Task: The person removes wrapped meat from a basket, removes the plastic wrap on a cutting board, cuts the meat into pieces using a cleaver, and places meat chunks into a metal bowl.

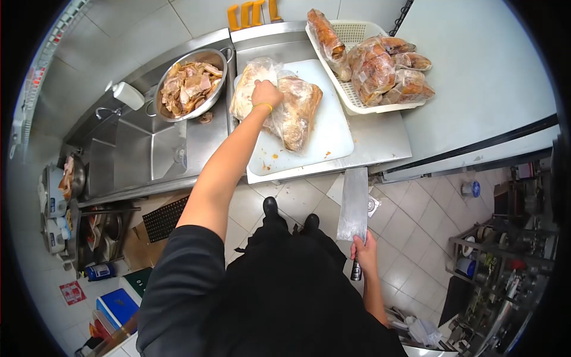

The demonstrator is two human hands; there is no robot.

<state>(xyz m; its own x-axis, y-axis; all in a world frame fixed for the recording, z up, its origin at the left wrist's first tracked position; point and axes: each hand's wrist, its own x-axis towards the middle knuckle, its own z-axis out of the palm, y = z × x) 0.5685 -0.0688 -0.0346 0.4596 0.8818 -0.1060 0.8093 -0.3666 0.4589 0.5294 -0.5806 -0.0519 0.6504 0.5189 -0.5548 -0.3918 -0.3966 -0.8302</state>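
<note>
holding cleaver by handle in right hand, in front of counter. resting curled left hand on plastic-wrapped meat, just beside second wrapped piece on white cutting board; can't tell if gripping or only touching.

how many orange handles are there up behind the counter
4. The orange handles stand in a row behind the counter: three close together on the left, one set slightly apart on the right. More may be hidden beyond the picture's top edge.
</note>
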